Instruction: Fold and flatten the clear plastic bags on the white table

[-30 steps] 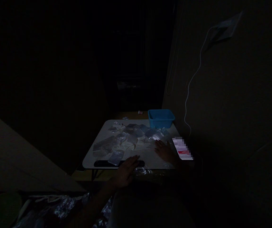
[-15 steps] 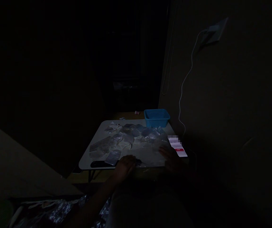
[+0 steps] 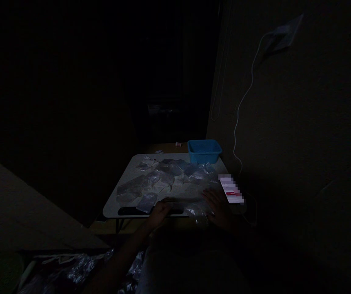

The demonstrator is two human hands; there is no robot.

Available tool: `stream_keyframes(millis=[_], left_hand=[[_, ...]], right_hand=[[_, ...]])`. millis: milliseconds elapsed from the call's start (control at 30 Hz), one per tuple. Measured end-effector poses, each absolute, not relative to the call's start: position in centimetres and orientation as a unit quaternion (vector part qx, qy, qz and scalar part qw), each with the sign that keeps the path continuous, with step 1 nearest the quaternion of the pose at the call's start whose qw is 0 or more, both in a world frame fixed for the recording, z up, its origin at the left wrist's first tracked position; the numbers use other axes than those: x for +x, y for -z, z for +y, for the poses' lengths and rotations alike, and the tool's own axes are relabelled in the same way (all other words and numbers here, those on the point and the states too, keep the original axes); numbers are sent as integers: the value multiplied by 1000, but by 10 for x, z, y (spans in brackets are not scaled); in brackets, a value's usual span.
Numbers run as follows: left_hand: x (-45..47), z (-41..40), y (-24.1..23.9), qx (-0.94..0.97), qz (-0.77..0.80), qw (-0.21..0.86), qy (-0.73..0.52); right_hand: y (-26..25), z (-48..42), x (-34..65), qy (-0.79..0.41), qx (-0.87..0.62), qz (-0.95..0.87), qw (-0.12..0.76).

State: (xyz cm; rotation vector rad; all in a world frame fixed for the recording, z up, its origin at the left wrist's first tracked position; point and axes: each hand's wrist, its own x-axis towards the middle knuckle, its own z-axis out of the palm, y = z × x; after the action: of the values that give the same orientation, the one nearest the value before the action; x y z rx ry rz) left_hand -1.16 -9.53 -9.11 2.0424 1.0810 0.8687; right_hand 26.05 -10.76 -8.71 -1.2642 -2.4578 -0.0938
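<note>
No text, label or number can be read.

I see a pale table (image 3: 129,173) with rounded corners, a long dark slot (image 3: 126,211) along its near edge. Crumpled clear plastic pieces (image 3: 160,179) lie spread across it, one smaller piece (image 3: 147,201) partly covering the slot. From my distant seat I make out a blue basin (image 3: 204,158) at the far right corner.

Plastic pieces (image 3: 155,178) across table (image 3: 109,209), basin (image 3: 204,157) on its far right corner, phone (image 3: 229,190) at right
</note>
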Motion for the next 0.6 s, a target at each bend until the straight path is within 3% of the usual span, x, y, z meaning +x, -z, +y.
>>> stream_keyframes(millis=[400,600], left_hand=[[-9,-104,87,882,404,137,-200],[0,-101,93,892,393,116,-191]], right_hand=[[94,-79,268,54,-509,-821,255],[78,-59,278,69,-565,-804,170]])
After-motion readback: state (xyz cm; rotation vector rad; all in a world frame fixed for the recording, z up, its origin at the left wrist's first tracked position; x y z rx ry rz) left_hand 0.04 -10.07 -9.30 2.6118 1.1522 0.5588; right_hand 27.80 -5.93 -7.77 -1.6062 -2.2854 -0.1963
